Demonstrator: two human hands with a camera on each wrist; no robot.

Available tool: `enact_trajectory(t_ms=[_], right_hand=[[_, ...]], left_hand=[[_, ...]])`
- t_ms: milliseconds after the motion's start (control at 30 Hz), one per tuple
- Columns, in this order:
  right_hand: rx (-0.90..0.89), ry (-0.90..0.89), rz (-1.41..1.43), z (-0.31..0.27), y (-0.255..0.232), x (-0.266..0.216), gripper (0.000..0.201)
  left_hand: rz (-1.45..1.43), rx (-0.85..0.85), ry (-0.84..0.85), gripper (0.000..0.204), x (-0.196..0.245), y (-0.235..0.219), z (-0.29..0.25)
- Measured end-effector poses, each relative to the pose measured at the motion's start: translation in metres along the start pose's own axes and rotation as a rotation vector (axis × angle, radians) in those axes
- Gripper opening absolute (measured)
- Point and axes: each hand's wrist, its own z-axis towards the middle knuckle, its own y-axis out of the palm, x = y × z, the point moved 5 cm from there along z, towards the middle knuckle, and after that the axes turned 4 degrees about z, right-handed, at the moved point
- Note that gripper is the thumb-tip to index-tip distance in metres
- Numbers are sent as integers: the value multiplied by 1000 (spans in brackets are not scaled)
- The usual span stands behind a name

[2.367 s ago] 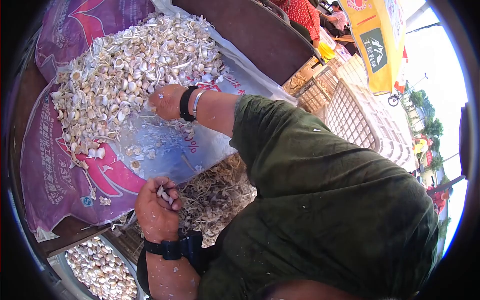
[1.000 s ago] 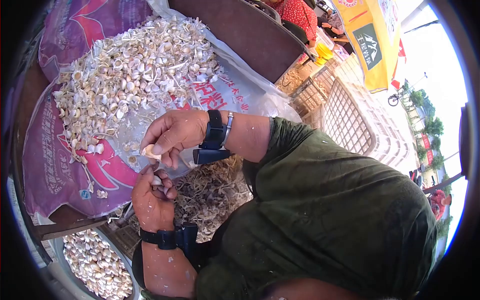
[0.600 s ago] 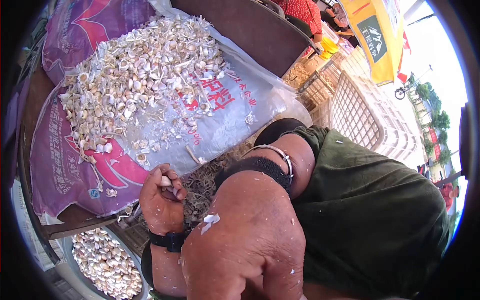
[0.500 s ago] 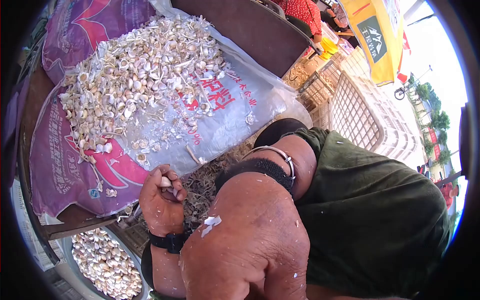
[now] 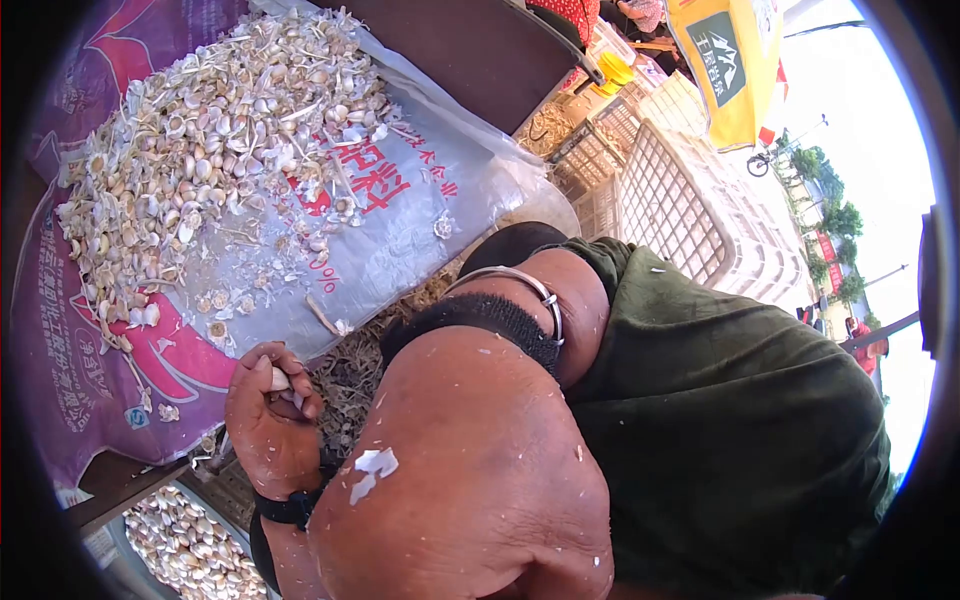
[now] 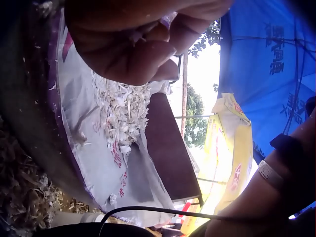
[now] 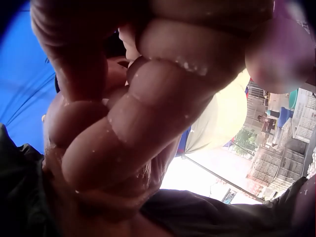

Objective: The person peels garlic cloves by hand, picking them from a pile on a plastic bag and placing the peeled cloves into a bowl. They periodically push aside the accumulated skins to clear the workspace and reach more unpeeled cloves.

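In the head view my left hand, at lower left, curls its fingers around a few garlic cloves. Its curled fingers fill the top of the left wrist view. Raised close to the head camera, my right hand shows mostly its back, with a white flake of skin on it. Curled fingers appear in the right wrist view, where a pale garlic clove shows partly between them. A heap of unpeeled garlic cloves lies beyond both hands on a plastic sack.
Loose cloves fill a basin below the left forearm. Dry garlic skins lie under the sack's near edge. Plastic crates stand to the right. A brown board rises behind the heap.
My right hand has come from the heap to beside my left hand with a clove, then up close to the head camera. The left hand keeps its cloves. The head view has shifted slightly.
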Motion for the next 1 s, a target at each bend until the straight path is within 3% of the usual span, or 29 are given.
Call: enact_trajectory(t_ms=[200,267,333,367,400,467,533,567,633,667,733,767,833,867,933,1000], right_hand=[[-62,50,-140,-4,-24,-7,12],[244,343,-542,-31,-65,24,8],[389,381,-777,-57,-112,34,10],[594,597,-660,-70,-135,31,8],[697,618,-809,-86,-167,37,9],[756,603,-1328,-124,-235,62,11],[856,841,-1377,-153,-285,87,14],[852,835,-1377,-147,-292,90,14],[724,1196,-1414,-145,-305,109,19],[720,1193,-1413,-139,-309,118,19],[-130,1135,-1742,-120,-300,160,24],[-133,1131,-1742,-117,-299,172,24],[75,878,-1663,-94,-277,176,23],[75,875,-1662,-88,-263,174,23],[766,1058,-654,-79,-231,140,22],[784,951,-571,-83,-229,147,26]], left_hand=[[-16,127,-117,43,-18,12,-10],[-21,150,-133,48,-13,15,-11],[-262,-47,-211,45,-1,30,-13],[-257,-79,-197,38,-4,25,-11],[-257,-77,-195,38,-5,24,-10],[-348,-85,-226,24,-5,24,-10],[-350,-98,-213,23,-1,24,-10],[-352,-115,-205,22,2,24,-10],[-349,-83,-191,21,3,20,-9],[-351,-59,-183,21,3,18,-8],[-343,-47,-182,21,5,15,-6],[-333,-36,-180,21,5,13,-5],[-330,-16,-174,20,6,11,-4],[-327,-1,-168,19,6,11,-3],[-330,19,-166,19,4,6,-2],[-333,35,-160,19,2,4,0]])
